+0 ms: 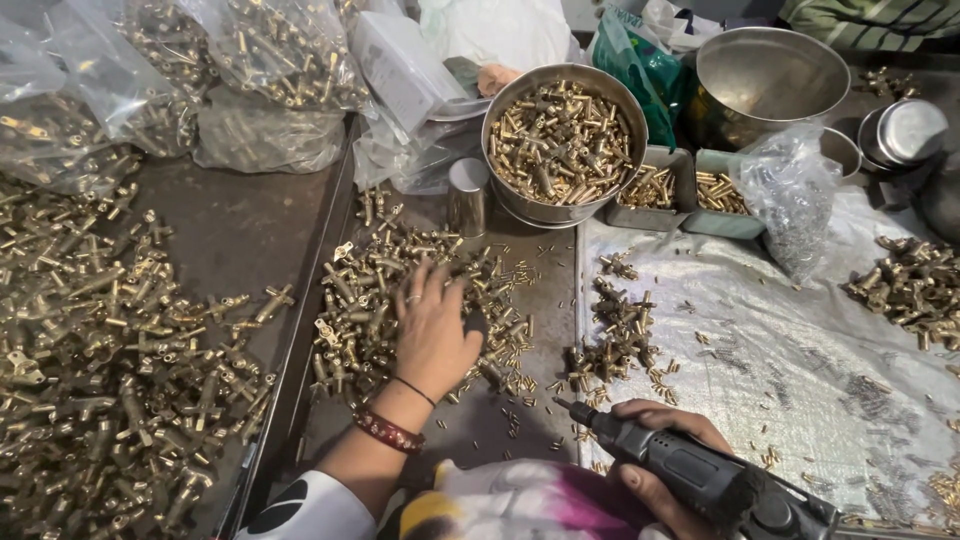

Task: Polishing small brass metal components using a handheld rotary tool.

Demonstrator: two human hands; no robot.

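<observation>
Two hands work: the left hand lies flat, fingers spread, on a heap of brass fittings. The right hand, at five o'clock from it, grips a dark power driver.

A small metal-parts workshop: heaps of brass fittings cover the dark desk, a steel bowl at twelve o'clock brims with them, plastic bags hold more, and a power screwdriver lies at five o'clock.
</observation>
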